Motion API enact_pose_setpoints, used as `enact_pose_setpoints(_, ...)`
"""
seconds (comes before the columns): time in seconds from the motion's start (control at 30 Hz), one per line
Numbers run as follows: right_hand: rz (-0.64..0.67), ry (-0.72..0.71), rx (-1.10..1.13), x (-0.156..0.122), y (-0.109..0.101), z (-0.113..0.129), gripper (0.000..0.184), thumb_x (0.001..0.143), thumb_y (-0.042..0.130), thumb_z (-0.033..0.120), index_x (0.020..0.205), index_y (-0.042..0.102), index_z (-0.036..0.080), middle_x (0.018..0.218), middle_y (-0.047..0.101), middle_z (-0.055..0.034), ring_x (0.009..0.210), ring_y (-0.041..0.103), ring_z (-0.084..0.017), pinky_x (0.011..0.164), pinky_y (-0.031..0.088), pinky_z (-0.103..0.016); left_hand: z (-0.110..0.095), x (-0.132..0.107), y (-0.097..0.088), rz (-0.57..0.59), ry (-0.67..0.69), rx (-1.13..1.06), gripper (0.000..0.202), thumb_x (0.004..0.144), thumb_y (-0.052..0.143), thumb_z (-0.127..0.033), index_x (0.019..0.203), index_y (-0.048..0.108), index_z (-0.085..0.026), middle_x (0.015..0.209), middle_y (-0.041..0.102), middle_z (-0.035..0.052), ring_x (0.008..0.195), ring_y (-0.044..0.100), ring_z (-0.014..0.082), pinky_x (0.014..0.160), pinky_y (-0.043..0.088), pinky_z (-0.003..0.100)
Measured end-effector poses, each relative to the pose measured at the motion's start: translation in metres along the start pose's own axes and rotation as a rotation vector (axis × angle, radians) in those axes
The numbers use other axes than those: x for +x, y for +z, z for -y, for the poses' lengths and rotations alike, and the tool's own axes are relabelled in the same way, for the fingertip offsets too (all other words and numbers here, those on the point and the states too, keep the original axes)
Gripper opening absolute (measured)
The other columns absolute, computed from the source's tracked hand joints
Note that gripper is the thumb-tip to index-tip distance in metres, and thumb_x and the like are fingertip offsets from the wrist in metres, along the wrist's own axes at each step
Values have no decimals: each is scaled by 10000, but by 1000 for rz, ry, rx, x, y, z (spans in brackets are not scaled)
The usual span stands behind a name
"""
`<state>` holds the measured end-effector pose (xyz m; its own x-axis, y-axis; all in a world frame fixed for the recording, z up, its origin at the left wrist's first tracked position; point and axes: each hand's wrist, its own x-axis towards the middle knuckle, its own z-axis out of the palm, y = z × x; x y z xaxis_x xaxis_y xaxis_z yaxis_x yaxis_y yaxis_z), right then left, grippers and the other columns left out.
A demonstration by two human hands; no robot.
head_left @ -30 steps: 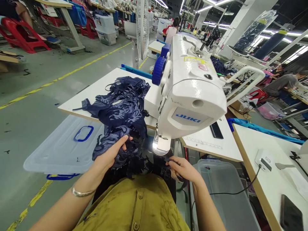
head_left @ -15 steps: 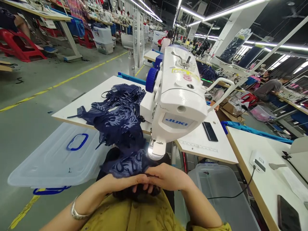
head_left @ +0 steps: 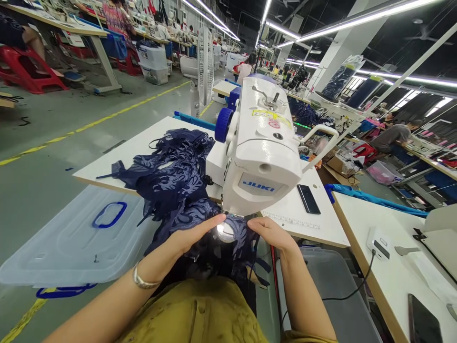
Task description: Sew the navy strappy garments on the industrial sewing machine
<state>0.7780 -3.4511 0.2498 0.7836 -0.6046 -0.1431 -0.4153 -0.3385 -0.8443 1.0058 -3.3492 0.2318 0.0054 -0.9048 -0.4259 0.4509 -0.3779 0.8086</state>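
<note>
A white JUKI sewing machine (head_left: 262,147) stands on a white table (head_left: 143,138). Dark blue lace fabric (head_left: 174,181) is heaped on the table to its left and hangs down toward my lap. My left hand (head_left: 191,236) lies flat on the fabric just left of the lit needle area, fingers stretched out. My right hand (head_left: 273,233) rests on the fabric right of the needle, fingers extended and pressed on the cloth. The needle itself is hidden under the machine head.
A black phone (head_left: 307,198) lies on the table right of the machine. A clear plastic bin lid (head_left: 71,238) with a blue handle sits at lower left, a clear bin (head_left: 335,295) at lower right. A second white table (head_left: 392,267) holds a phone and a white box. Other people work in the background.
My hands, clasped together over the fabric near my chest half a second ago, have parted and moved forward to either side of the needle area. The view has shifted slightly.
</note>
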Motion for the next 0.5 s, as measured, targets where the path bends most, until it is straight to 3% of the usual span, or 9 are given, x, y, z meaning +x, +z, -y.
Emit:
enact_pose_setpoints(0.1,-132,16,63,17,-15,-20,402,912,445,471,696,603,172,685,577,7,638,505,-124,623,414,-253,-2,3,4,10,9,46,285,746,719,-399,972,737,-226,1073,737,42,1148,610,263,1074,417,396)
enact_pose_setpoints(0.2,-459,15,-20,39,-43,-33,296,901,446,374,924,660,172,865,676,-53,829,612,-188,752,481,-312,0,3,7,-44,70,23,386,696,767,-416,1009,728,-195,1122,720,82,1135,621,284,1059,443,430)
enact_pose_setpoints(0.27,-607,29,-175,57,-61,-39,248,885,463,300,954,661,167,912,690,-80,914,616,-221,812,483,-349,1,4,8,-33,63,5,459,672,785,-443,1039,723,-175,1141,709,111,1135,621,303,1054,452,455)
enact_pose_setpoints(0.37,-643,58,-312,84,-75,-47,158,839,528,205,913,664,171,972,688,-95,1007,594,-255,870,470,-385,2,4,10,-23,31,-17,526,677,785,-453,1118,697,-180,1155,703,111,1183,592,300,1080,430,455)
enact_pose_setpoints(0.5,-655,74,-371,102,-73,-59,75,796,573,153,815,642,174,946,676,-81,1042,571,-279,885,457,-421,3,4,10,-29,98,-16,491,720,763,-406,1167,675,-224,1221,673,71,1241,548,279,1092,425,418)
